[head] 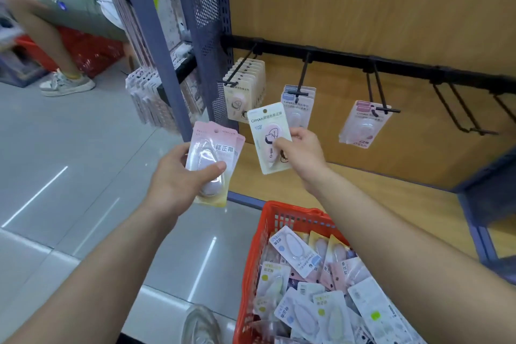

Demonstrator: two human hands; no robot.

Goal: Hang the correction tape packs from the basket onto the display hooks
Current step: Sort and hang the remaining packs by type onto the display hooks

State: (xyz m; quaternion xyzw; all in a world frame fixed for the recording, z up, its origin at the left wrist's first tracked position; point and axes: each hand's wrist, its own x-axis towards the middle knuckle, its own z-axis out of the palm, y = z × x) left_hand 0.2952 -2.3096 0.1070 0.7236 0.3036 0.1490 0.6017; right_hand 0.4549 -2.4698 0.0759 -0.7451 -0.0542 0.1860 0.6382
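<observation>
My left hand [178, 176] grips a small stack of pink correction tape packs [210, 148], thumb across the front blister. My right hand [303, 152] pinches a single cream pack [266, 131] with a pink tape, held upright just below the leftmost hook [237, 74]. That hook carries several cream packs [245, 92]. The second hook [303, 75] holds blue packs [298, 105], the third hook [379, 92] holds pink packs [363, 124]. The red basket [268, 232] at the lower right is full of mixed packs.
Bare double hooks [458, 112] hang further right on the black rail [349, 57] against the wooden back panel. A blue perforated upright [206, 22] stands left of the hooks. A seated person [69, 14] and another red basket [92, 50] are at upper left. My shoe [201, 324] is beside the basket.
</observation>
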